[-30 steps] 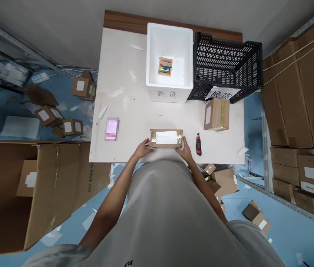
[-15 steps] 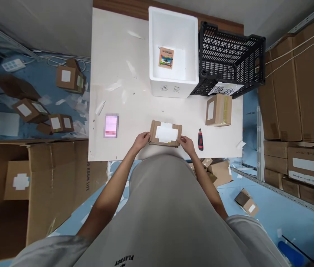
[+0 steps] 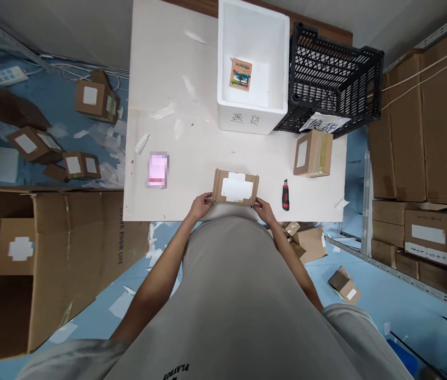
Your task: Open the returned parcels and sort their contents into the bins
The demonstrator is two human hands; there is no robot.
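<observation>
A small brown cardboard box (image 3: 237, 188) with a white cross-shaped label lies at the table's front edge and looks flattened, its ends standing up as thin ridges. My left hand (image 3: 201, 206) has its fingers closed on the lower left corner. At the lower right corner my right hand (image 3: 264, 211) grips the same box between thumb and fingers. To the right of it lies a red and black utility knife (image 3: 285, 196), touched by neither hand.
On the table (image 3: 183, 158) stand a white foam box (image 3: 243, 122) holding a small picture card (image 3: 241, 74), a black plastic crate (image 3: 338, 87) and a taped carton (image 3: 313, 153). A blurred pink item (image 3: 157, 170) lies left. A large open carton (image 3: 76, 258) stands at left.
The box has gone from a narrow shape with taped ends to a wider, flatter one with its cross-shaped label spread upward. Both hands have closed on its corners. The view has shifted.
</observation>
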